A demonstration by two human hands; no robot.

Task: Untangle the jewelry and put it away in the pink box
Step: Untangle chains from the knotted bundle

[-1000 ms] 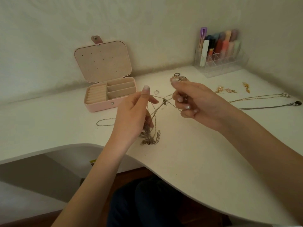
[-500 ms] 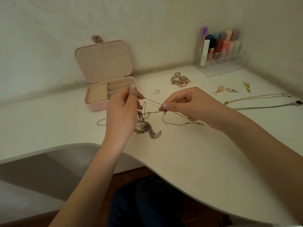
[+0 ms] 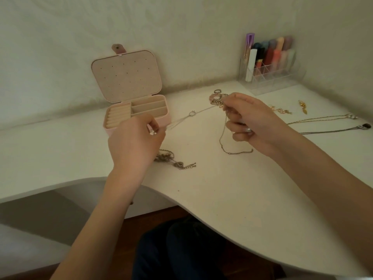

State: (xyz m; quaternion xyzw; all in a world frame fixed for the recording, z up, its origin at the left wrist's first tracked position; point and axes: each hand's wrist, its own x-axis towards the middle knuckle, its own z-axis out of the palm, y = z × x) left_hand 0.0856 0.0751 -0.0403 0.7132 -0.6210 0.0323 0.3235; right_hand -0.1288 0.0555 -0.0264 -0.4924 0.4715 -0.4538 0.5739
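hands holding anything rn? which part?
Both pinch one thin chain stretched between them: left hand at its left end, right hand further along, near, the remainder dangling in a loop onto the table.

A thin chain [image 3: 201, 111] blurs between both hands; the left hand [image 3: 135, 142] hides part of a tangled cluster [image 3: 173, 160]; the table [image 3: 359, 158] runs off-frame right.

My forearms are bare, with no sleeves in view. My right hand [image 3: 254, 122] has pale, glossy polished nails. Dark trousers [image 3: 181, 251] cover my legs below the desk edge.
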